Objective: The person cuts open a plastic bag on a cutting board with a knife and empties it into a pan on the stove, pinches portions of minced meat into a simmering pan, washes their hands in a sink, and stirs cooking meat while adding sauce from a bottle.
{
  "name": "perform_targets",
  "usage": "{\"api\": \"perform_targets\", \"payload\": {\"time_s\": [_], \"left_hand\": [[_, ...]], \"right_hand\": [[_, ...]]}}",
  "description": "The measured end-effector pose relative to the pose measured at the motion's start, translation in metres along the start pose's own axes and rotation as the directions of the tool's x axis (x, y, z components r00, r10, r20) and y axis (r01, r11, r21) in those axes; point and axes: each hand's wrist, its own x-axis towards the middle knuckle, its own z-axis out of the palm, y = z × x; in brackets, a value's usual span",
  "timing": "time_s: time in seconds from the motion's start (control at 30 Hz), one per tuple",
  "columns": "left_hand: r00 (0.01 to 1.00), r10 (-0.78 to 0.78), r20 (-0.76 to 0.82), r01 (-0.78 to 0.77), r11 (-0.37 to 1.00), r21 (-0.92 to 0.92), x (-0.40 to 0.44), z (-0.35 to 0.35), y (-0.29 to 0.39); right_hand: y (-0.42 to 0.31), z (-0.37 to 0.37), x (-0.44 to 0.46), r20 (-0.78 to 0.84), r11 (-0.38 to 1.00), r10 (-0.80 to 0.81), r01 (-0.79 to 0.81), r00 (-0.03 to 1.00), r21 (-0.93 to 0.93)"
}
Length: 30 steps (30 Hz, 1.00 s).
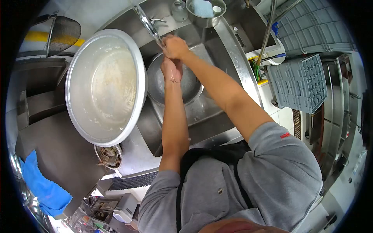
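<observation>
Both hands are together under the faucet (pixel 149 25), over a steel sink (pixel 210 118). My right hand (pixel 175 46) is at the spout's end, its fingers bent over the top of my left hand (pixel 171 70). The left hand's fingers are hidden behind the right one. Below them a round metal bowl (pixel 155 83) lies in the sink. To the left, a large whitish basin (pixel 112 83) with a wet, speckled inside stands tilted at the sink's edge.
A small container of shrimp (pixel 108 156) sits below the basin. A blue cloth (pixel 44 186) hangs at the lower left. Grey racks (pixel 299 81) stand at the right. A metal bowl with a sponge (pixel 204 8) and a soap dispenser (pixel 179 11) are behind the sink.
</observation>
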Motion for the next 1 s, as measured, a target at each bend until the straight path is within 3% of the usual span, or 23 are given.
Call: {"api": "perform_targets", "payload": {"time_s": [0.03,0.07,0.1,0.13,0.2,0.23,0.27,0.3,0.37,0.4,0.47,0.5,0.57,0.6,0.67,0.73,0.8,0.83,0.87,0.9,0.93,0.97,1.0], "left_hand": [[0.996,0.076,0.043,-0.083,0.983,0.165,0.003,-0.006,-0.004],[0.996,0.084,0.036,-0.089,0.981,0.170,0.010,-0.014,-0.001],[0.889,-0.072,0.453,0.102,0.994,-0.043,0.031,-0.036,0.004],[0.587,-0.101,0.803,0.358,0.922,-0.147,0.046,-0.048,0.010],[0.594,-0.147,0.791,0.465,0.865,-0.189,0.048,-0.030,0.015],[0.935,-0.115,0.335,0.158,0.982,-0.102,0.039,-0.006,0.016],[0.976,0.102,-0.194,-0.074,0.987,0.145,0.035,0.008,0.017],[0.938,-0.054,0.343,0.080,0.995,-0.061,0.077,-0.076,0.003],[0.965,-0.029,0.262,0.046,0.997,-0.058,0.059,-0.054,-0.002],[0.983,-0.009,0.183,0.019,0.998,-0.055,0.041,-0.034,-0.005],[0.998,0.052,0.040,-0.051,0.998,-0.045,0.016,0.013,-0.006],[0.996,0.082,-0.044,-0.084,0.996,-0.034,0.009,0.020,-0.005],[0.993,0.115,-0.029,-0.113,0.993,0.045,0.006,0.011,-0.006],[0.990,0.137,0.009,-0.138,0.984,0.113,0.010,0.009,-0.007],[0.987,0.161,0.013,-0.158,0.950,0.269,0.021,-0.007,-0.006],[0.981,0.194,-0.002,-0.174,0.886,0.430,0.017,-0.019,0.004],[0.992,0.041,-0.120,0.012,0.910,0.414,-0.001,-0.018,0.016],[0.963,0.127,-0.239,0.028,0.832,0.554,-0.012,-0.009,0.011],[0.964,0.138,-0.226,0.097,0.610,0.787,-0.022,-0.010,0.012],[0.963,0.144,-0.227,0.172,0.321,0.931,-0.037,-0.018,0.013],[0.979,0.114,-0.168,0.112,0.386,0.916,-0.063,-0.022,0.011],[0.990,0.095,-0.103,0.050,0.450,0.892,-0.094,-0.027,0.010],[0.968,0.250,0.031,-0.118,0.340,0.933,-0.123,-0.044,0.008]], "right_hand": [[0.011,-0.003,0.004,-0.002,1.000,0.000,0.000,1.000,0.009],[0.022,-0.006,0.005,0.532,0.736,0.290,-0.541,0.796,0.407],[0.026,-0.008,0.004,0.939,0.145,0.117,-0.941,0.323,0.305],[0.016,-0.014,-0.001,0.941,0.143,0.105,-0.941,0.323,0.307],[-0.015,-0.030,-0.017,0.752,-0.174,0.306,-0.742,0.584,0.647],[-0.023,-0.021,-0.025,0.566,0.051,0.412,-0.638,0.714,0.768],[-0.034,-0.025,-0.025,0.569,0.047,0.403,-0.637,0.717,0.769],[-0.049,-0.033,-0.028,0.214,0.440,0.444,-0.420,0.870,0.794],[-0.061,-0.048,-0.029,-0.452,0.960,0.064,0.069,0.890,0.272],[-0.051,-0.044,-0.029,-0.450,0.959,0.067,0.068,0.891,0.277],[-0.012,-0.027,-0.011,0.057,0.904,0.096,-0.111,0.994,0.413],[-0.001,-0.022,-0.003,0.060,0.899,0.093,-0.110,0.994,0.424],[0.017,-0.010,0.013,0.516,0.914,-0.044,-0.174,0.855,0.366],[0.026,-0.002,0.021,0.512,0.916,-0.055,-0.161,0.857,0.369],[0.040,0.020,0.029,0.451,0.806,0.247,-0.440,0.858,0.397],[0.048,0.031,0.060,0.373,0.825,0.452,-0.538,0.811,0.171],[0.043,0.013,0.084,0.305,0.913,0.365,-0.402,0.880,0.068],[0.042,0.023,0.089,0.194,0.930,0.365,-0.368,0.911,-0.024],[0.039,0.032,0.096,0.075,0.935,0.344,-0.335,0.936,-0.114],[0.033,0.022,0.100,0.245,0.952,0.298,-0.268,0.923,-0.147],[0.029,0.008,0.108,0.404,0.968,0.239,-0.184,0.883,-0.170],[0.038,0.029,0.121,0.442,0.939,0.343,-0.316,0.829,-0.136],[0.052,0.060,0.138,0.488,0.890,0.438,-0.442,0.755,-0.114]]}}
